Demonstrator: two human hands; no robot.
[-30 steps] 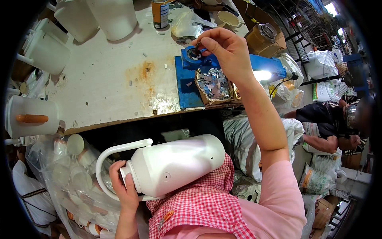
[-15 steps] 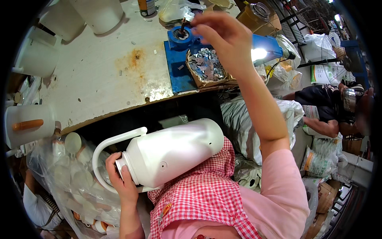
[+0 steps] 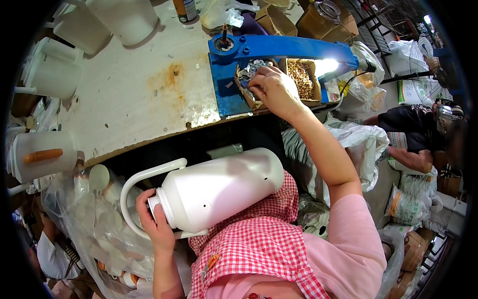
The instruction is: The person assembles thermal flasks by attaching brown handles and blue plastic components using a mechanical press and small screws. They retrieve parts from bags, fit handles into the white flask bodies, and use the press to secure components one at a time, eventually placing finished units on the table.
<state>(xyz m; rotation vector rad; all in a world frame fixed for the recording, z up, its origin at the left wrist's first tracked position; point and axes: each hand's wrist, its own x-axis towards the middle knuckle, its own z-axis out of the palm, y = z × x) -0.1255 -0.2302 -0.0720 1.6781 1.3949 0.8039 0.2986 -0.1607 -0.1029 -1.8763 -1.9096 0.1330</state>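
Observation:
A white vacuum flask body point(image 3: 224, 192) lies on its side across my lap, its neck pointing left and a white loop handle point(image 3: 127, 199) attached to it. My left hand point(image 3: 158, 226) is closed round the neck. On the bench, my right hand point(image 3: 276, 89) dips into a cardboard box of flat, silvery metal pieces point(image 3: 245, 74). Its fingers are curled together at the pieces; whatever they pinch is hidden. Beside it is a box of small brass-coloured parts point(image 3: 300, 79), below the arm of a blue hand-tool fixture point(image 3: 294, 48).
The white bench point(image 3: 124, 99) carries white containers point(image 3: 55, 67) at the left and a spray can point(image 3: 184, 10) at the back. A plastic bag of white parts point(image 3: 102, 219) stands left of my lap. White sacks point(image 3: 356, 144) and another person point(image 3: 408, 134) are at the right.
My right hand has come down from above the blue fixture into the box of silvery pieces. The left hand keeps its hold on the flask body.

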